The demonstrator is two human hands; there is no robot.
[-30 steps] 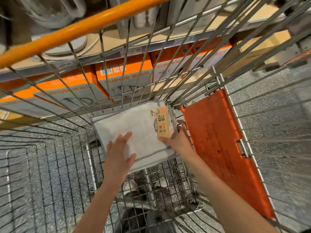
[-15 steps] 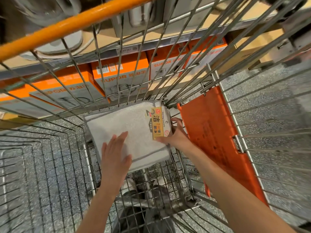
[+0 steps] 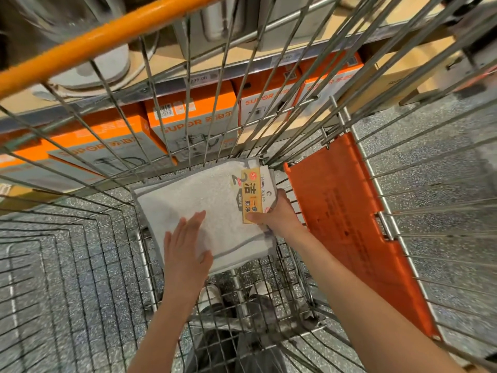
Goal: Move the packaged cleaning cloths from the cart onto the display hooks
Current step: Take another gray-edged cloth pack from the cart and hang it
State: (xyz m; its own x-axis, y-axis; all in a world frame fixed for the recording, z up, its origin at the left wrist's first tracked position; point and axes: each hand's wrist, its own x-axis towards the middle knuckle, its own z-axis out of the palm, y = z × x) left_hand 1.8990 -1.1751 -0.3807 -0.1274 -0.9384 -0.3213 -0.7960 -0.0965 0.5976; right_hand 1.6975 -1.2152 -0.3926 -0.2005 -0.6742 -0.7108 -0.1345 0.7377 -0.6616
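A pack of white cleaning cloths (image 3: 212,203) with a yellow label band (image 3: 251,196) lies at the far end of the wire cart (image 3: 88,265), on its mesh floor. My left hand (image 3: 188,249) rests flat on the pack's near part, fingers straight. My right hand (image 3: 277,215) grips the pack's right edge at the label, thumb on top. No display hooks show in this view.
The cart's orange handle bar (image 3: 107,41) crosses the top left. An orange plastic flap (image 3: 349,224) lies against the cart's right side. Beyond the cart, a low shelf holds orange and white boxes (image 3: 193,125). Speckled floor and my shoes (image 3: 212,297) show below the mesh.
The view shifted slightly. Both hands stay on the pack; my right hand's hold on the label edge is a little firmer. The pack has hardly moved.
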